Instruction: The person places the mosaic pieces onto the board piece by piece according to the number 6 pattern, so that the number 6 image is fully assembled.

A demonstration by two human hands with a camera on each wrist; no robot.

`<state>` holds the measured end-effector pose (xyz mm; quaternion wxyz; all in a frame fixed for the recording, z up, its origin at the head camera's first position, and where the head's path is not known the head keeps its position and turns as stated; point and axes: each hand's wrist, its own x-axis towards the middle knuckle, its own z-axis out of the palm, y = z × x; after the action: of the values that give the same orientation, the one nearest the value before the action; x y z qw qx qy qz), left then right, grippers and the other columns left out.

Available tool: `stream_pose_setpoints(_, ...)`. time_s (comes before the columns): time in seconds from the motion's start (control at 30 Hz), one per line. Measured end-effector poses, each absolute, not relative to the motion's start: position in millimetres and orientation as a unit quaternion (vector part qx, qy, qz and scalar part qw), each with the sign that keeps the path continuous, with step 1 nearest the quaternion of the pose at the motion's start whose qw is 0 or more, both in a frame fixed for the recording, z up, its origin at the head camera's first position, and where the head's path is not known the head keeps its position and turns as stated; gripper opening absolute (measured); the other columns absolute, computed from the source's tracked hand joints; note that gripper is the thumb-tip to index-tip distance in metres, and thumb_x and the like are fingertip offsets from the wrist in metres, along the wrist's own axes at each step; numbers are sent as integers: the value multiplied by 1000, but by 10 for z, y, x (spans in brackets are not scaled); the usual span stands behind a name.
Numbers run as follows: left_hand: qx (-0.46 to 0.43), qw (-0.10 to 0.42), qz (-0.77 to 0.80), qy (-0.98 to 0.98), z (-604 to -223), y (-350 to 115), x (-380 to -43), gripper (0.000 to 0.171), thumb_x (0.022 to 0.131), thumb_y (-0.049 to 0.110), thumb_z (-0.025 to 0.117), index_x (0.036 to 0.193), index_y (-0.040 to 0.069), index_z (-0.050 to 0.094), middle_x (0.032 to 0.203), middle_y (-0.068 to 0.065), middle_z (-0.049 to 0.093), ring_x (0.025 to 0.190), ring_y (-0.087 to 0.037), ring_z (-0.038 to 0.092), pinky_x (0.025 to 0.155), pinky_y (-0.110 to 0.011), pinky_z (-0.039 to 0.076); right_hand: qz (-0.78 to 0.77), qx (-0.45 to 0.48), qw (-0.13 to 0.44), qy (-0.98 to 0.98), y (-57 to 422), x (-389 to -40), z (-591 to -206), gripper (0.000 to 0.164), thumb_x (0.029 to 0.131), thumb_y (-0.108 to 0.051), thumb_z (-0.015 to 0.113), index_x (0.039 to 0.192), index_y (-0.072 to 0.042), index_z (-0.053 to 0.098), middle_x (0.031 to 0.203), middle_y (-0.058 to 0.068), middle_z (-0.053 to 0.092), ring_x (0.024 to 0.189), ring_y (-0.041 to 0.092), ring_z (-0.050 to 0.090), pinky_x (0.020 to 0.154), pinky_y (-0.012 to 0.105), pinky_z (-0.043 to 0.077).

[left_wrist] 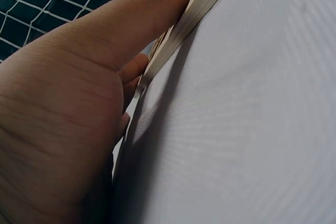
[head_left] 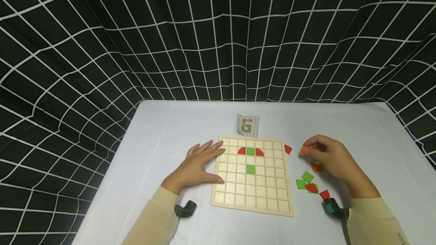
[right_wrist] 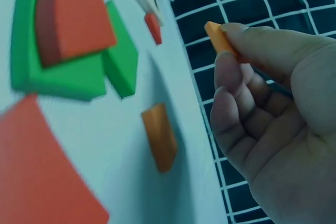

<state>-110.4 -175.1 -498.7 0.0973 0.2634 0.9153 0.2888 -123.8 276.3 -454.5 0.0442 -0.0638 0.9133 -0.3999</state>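
A plain, thick orange piece [right_wrist: 216, 36], its outline partly covered, is pinched between thumb and fingers of the right hand [head_left: 321, 154], right of the pale wooden grid board [head_left: 251, 191]. The left hand [head_left: 197, 165], fingers spread, touches the board's left edge. Beyond, a curled card [head_left: 248, 125] reads "6"; finer details blur.

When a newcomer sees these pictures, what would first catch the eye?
Probably the board, with red pieces and green squares in its grid and the left hand on its left edge. Next, the orange piece pinched by the right hand, to the board's right. Behind the table hangs a white-gridded black curtain.
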Motion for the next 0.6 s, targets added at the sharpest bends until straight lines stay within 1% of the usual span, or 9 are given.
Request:
stream_pose_setpoints(0.13, 264, 97, 291, 914, -4973, -1750, -1110, 104, 80, 61, 91, 167, 23, 48, 177, 12, 27, 165, -21, 14, 129, -52, 2, -417, -68, 33, 906, 2736, -1213, -4480, 14, 105, -14, 75, 116, -5, 75, 100, 9, 75, 85, 27, 70, 66, 29, 58)
stream_pose_setpoints(0.3, 267, 95, 292, 913, -4992, -1756, -1116, 103, 81, 61, 91, 167, 23, 49, 177, 11, 27, 164, -21, 14, 129, -52, 2, -423, -69, 31, 903, 2686, -1178, -4397, 19, 106, -19, 75, 120, -7, 77, 104, 8, 76, 90, 25, 70, 73, 23, 55)
stream_pose_setpoints(0.37, 268, 94, 291, 914, -5001, -1759, -1116, 103, 81, 62, 91, 167, 23, 48, 177, 11, 27, 164, -21, 14, 129, -52, 2, -430, -67, 37, 900, 2662, -1161, -4370, 20, 107, -22, 75, 120, -7, 77, 105, 8, 76, 92, 27, 70, 73, 24, 56)
stream_pose_setpoints(0.43, 268, 93, 290, 914, -5009, -1760, -1115, 104, 80, 63, 91, 167, 24, 48, 177, 12, 27, 164, -21, 14, 129, -52, 2, -443, -64, 45, 893, 2636, -1148, -4351, 21, 106, -23, 75, 120, -7, 77, 104, 9, 76, 93, 29, 70, 71, 28, 59)
stream_pose_setpoints(0.53, 267, 93, 288, 915, -5017, -1762, -1111, 104, 80, 63, 91, 167, 25, 48, 177, 12, 27, 164, -20, 14, 129, -52, 2, -454, -68, 48, 887, 2589, -1132, -4324, 20, 105, -23, 77, 118, -8, 78, 104, 8, 76, 93, 26, 69, 71, 32, 61)
stream_pose_setpoints(0.6, 267, 92, 287, 915, -5018, -1762, -1109, 104, 80, 64, 91, 167, 25, 48, 177, 13, 27, 164, -20, 14, 129, -52, 2, -457, -76, 44, 885, 2556, -1126, -4314, 19, 105, -22, 77, 118, -8, 78, 106, 7, 77, 92, 21, 69, 73, 29, 59)
